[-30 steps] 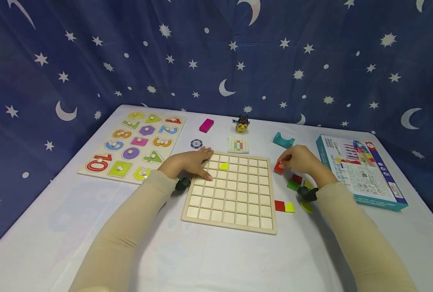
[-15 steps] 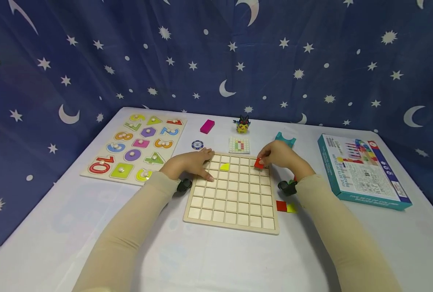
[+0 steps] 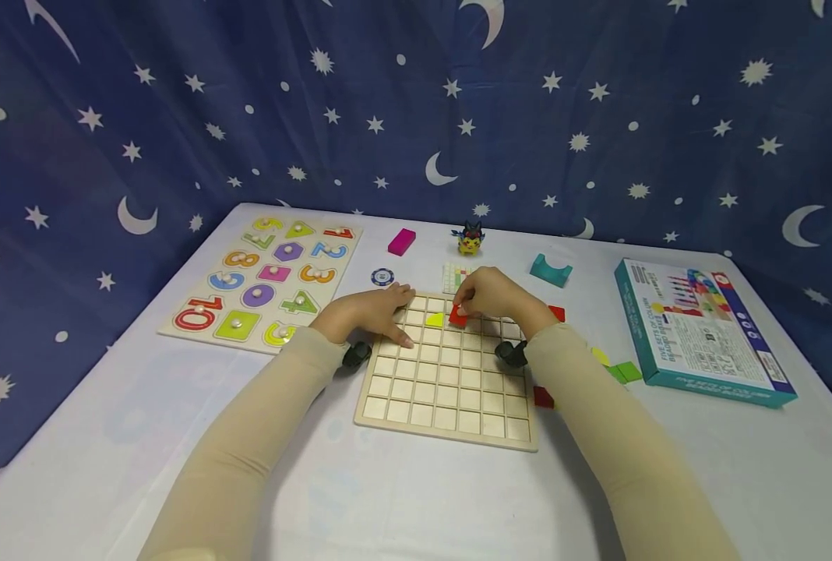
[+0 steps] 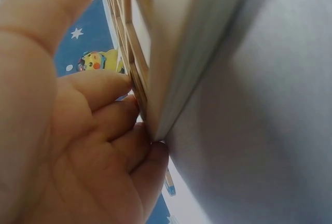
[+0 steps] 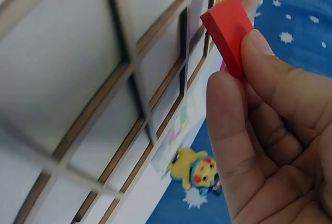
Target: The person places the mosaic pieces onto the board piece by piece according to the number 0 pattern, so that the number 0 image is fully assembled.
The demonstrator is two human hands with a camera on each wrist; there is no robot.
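Observation:
My left hand (image 3: 374, 312) lies with spread fingers on the left edge of the wooden grid board (image 3: 423, 393). In the left wrist view, the fingertips (image 4: 155, 151) touch the board's rim. Between thumb and fingers, my right hand (image 3: 496, 296) pinches a red square tile (image 5: 228, 32). In the head view it is over the upper rows of the board, just right of a yellow piece (image 3: 433, 319) set in a cell. The right wrist view shows the tile tilted, one edge toward the grid.
Beyond the board are a pattern card (image 3: 453, 278), a figurine (image 3: 469, 240), a poker chip (image 3: 382, 276), a magenta block (image 3: 402, 241) and a teal arch (image 3: 551, 271). Green tiles (image 3: 628, 372) and a dark red tile (image 3: 544, 397) lie right, near a box (image 3: 703, 335). A number puzzle (image 3: 293, 292) lies left.
My right hand has carried the red tile leftward from the table beside the board to over the grid, next to the yellow piece. The left hand has stayed on the board's edge.

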